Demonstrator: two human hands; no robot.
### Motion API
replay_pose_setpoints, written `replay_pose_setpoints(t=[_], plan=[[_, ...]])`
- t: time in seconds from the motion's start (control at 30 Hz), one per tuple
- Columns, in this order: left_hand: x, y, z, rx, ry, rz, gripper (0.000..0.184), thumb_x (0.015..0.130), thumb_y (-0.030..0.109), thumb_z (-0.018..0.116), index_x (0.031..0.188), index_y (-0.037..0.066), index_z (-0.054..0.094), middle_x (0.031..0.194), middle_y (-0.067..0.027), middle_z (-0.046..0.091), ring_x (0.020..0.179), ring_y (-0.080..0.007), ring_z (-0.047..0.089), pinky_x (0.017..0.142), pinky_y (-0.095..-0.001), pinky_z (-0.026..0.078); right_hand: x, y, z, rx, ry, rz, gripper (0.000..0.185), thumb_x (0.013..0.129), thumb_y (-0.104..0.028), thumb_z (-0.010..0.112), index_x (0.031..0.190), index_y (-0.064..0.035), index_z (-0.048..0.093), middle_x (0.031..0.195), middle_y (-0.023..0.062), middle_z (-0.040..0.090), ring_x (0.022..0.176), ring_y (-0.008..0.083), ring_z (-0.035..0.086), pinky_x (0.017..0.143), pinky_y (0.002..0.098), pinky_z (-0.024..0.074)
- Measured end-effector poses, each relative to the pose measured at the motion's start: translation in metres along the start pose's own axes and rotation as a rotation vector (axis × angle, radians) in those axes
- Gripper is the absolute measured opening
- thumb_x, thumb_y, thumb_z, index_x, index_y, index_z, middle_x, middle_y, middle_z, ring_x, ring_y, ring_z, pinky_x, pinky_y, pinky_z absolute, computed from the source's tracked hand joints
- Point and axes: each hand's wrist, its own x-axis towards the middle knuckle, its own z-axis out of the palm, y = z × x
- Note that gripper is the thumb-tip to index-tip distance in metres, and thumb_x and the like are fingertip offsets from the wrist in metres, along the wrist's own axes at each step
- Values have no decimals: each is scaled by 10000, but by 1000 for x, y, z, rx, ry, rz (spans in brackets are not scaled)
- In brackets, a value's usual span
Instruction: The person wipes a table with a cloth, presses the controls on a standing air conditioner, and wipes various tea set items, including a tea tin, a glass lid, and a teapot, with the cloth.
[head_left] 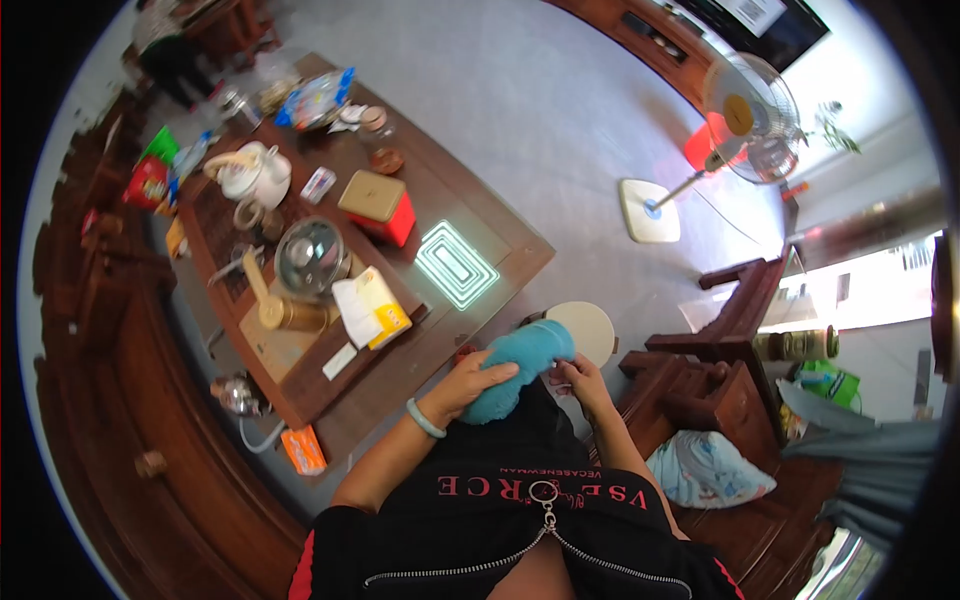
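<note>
blue cloth point(518, 362) near table point(518, 250)

Fingers of left hand point(462, 388) were hidden beneath fuzzy blue cloth point(520, 365); right hand's point(585, 385) contact with it was unclear. Far person point(165, 50), blurred, was cut off by top edge, as was television point(762, 28). Print on orange packet point(303, 451) was too small to read.

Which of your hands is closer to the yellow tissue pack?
Left. The left hand, gripping the blue cloth, is on the side nearer the tissue pack; the right hand is farther off, at the cloth's other side.
</note>
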Motion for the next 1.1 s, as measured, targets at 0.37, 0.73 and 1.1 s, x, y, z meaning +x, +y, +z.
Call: replay_pose_setpoints(t=[0.37, 0.73, 1.1], plan=[[44, 43, -45, -266, 100, 75, 398, 897, 247, 662, 1192, -7, 578, 1018, -94, 659, 860, -180, 661, 778, -332, 560, 15, 7, -20, 45, 17, 100, 196, 967, -185, 566, 1128, -78, 595, 910, 24, 654, 755, 100, 631, 714, 247, 507], [150, 98, -33, -286, 222, 139, 455, 862, 284, 700, 1177, -25, 586, 1023, -134, 674, 877, -217, 677, 792, -351, 561, 143, -57, -73, -60, -139, -37, 258, 955, -178, 586, 1178, -49, 601, 950, 32, 650, 902, 114, 633, 787, 259, 514], [413, 154, -1, -271, 309, 64, 424, 860, 268, 697, 1182, 24, 569, 953, -86, 633, 796, -176, 647, 671, -320, 565, 290, -230, -234, -163, -149, 16, 320, 954, -266, 572, 1206, -69, 587, 943, 23, 650, 846, 114, 627, 730, 271, 525]])
